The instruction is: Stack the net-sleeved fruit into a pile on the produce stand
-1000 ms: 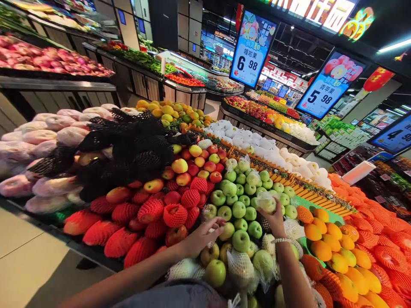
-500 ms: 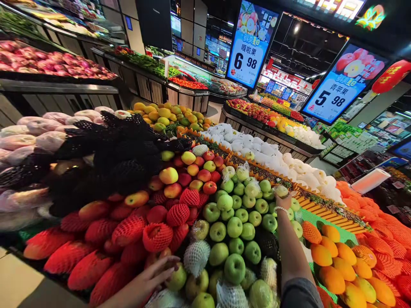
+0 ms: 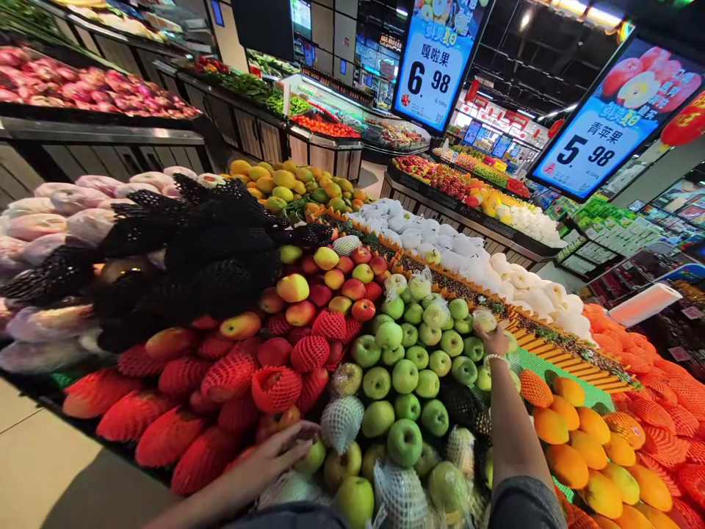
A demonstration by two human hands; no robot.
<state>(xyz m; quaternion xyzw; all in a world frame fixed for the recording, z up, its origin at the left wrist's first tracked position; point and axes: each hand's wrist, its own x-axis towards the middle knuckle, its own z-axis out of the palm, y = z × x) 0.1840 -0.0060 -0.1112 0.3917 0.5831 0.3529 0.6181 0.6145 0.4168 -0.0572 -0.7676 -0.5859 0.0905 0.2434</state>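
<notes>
My right hand (image 3: pixel 493 339) reaches to the far right corner of the green apple pile (image 3: pixel 410 375) and is closed on a green apple in white foam netting (image 3: pixel 485 320). A beaded bracelet sits on that wrist. My left hand (image 3: pixel 275 455) lies at the near left edge of the pile. Its fingers curl over a yellow-green apple (image 3: pixel 313 457) beside a netted apple (image 3: pixel 341 420).
Red apples in red foam nets (image 3: pixel 231 378) lie left of the green ones, with black netting (image 3: pixel 209 250) and wrapped pink fruit (image 3: pixel 55 220) behind. Oranges (image 3: pixel 584 441) fill the right side. Price boards (image 3: pixel 432 70) hang above. Floor (image 3: pixel 44 470) shows at the lower left.
My right hand carried the netted apple from the middle of the pile up to its far right corner. My left hand dropped back to the pile's near left edge.
</notes>
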